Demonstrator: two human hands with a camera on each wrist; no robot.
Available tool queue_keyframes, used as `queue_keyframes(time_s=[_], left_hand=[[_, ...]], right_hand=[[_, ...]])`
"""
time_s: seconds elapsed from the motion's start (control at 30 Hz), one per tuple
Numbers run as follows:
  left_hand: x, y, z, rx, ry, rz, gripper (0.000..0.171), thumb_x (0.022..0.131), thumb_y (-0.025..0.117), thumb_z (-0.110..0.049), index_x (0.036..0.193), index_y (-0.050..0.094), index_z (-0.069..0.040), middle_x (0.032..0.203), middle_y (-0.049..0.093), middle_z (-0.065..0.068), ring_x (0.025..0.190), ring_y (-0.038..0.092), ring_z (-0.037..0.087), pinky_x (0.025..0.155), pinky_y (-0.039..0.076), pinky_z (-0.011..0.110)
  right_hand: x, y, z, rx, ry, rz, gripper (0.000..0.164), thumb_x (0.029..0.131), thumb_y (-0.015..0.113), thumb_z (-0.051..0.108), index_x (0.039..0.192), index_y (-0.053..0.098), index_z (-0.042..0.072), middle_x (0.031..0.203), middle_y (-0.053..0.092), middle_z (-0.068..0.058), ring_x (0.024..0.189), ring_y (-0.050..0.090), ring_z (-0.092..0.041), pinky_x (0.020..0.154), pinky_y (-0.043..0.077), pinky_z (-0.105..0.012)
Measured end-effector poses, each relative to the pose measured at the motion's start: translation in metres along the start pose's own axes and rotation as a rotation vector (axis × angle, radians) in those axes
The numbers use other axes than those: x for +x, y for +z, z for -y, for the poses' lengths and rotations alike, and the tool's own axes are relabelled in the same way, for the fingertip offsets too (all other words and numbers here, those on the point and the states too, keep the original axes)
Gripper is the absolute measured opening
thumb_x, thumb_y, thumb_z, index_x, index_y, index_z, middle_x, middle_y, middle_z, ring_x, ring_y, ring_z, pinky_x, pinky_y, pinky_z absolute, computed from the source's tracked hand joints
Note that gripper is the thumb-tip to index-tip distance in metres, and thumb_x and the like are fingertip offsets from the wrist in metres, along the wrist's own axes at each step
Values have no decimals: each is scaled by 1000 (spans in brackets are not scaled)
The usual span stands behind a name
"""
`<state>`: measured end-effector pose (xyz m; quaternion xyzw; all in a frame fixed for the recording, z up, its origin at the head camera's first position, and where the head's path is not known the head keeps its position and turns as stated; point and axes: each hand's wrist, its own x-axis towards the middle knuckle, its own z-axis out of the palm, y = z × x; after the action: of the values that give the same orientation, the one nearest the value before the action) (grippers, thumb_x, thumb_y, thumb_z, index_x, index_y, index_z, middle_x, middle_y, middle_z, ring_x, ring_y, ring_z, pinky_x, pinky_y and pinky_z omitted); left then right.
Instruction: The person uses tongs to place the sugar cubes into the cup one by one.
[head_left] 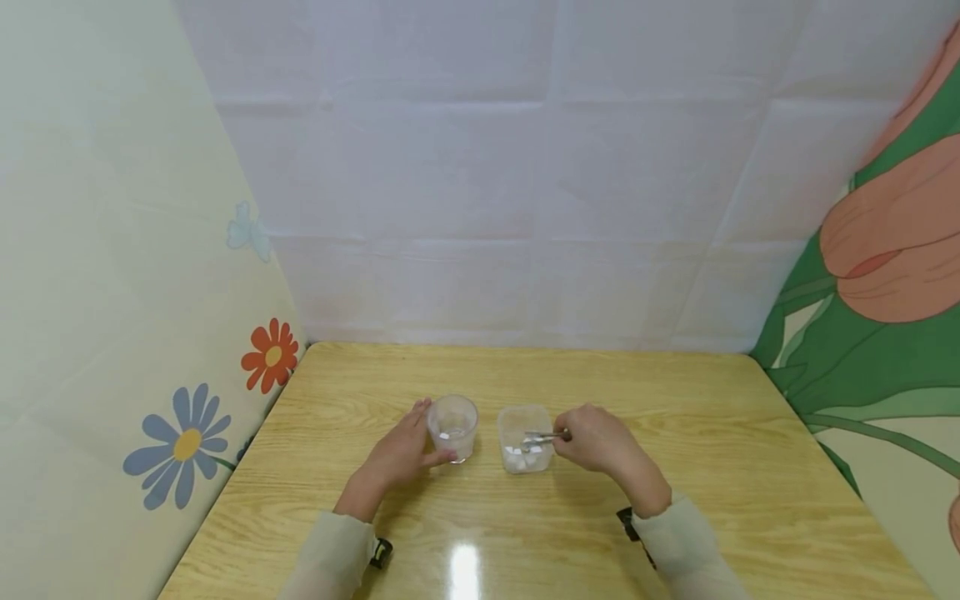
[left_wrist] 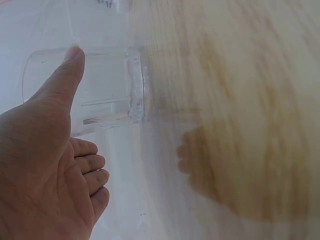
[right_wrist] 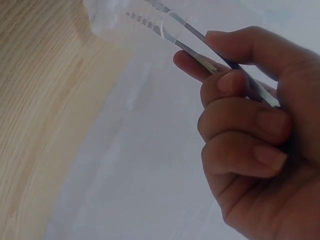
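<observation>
On the table stands a clear drinking glass (head_left: 459, 427), upright. My left hand (head_left: 397, 450) holds it from the left, the thumb along its near side and the fingers round the far side. In the left wrist view the thumb lies across the glass (left_wrist: 107, 80). To the right is a small clear plastic container (head_left: 513, 417) with several white pieces (head_left: 517, 461) at its near end. My right hand (head_left: 597, 439) pinches metal tweezers (head_left: 547, 435), whose tips reach into the container over those pieces. The right wrist view shows ridged tips on the tweezers (right_wrist: 187, 50), standing apart.
The wood-grain table (head_left: 600, 525) ends at a white cloth backdrop (head_left: 480, 208). A flower-printed sheet (head_left: 90, 333) borders the left side, and another printed sheet (head_left: 885, 358) the right. Dark straps show at both sleeve cuffs.
</observation>
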<state>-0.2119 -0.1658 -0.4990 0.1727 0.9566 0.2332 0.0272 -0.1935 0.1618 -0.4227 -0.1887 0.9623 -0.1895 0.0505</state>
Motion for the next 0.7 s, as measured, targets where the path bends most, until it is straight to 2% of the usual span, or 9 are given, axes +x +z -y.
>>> queue_keyframes(time_s=[0.23, 0.7], left_hand=[[0, 1, 1, 5, -12, 12, 108, 88, 69, -63, 159, 21, 3, 166, 22, 20, 153, 22, 34, 121, 29, 52], [-1, 1, 2, 0, -4, 0, 108, 87, 70, -61, 159, 22, 4, 165, 23, 21, 153, 22, 35, 121, 28, 53]], right_hand=[[0, 0, 3, -14, 19, -1, 11, 92, 69, 12, 84, 76, 14, 73, 66, 6, 53, 48, -10, 51, 40, -27], [0, 1, 7, -51, 16, -11, 13, 92, 71, 11, 81, 75, 15, 72, 67, 5, 53, 48, -10, 51, 41, -27]])
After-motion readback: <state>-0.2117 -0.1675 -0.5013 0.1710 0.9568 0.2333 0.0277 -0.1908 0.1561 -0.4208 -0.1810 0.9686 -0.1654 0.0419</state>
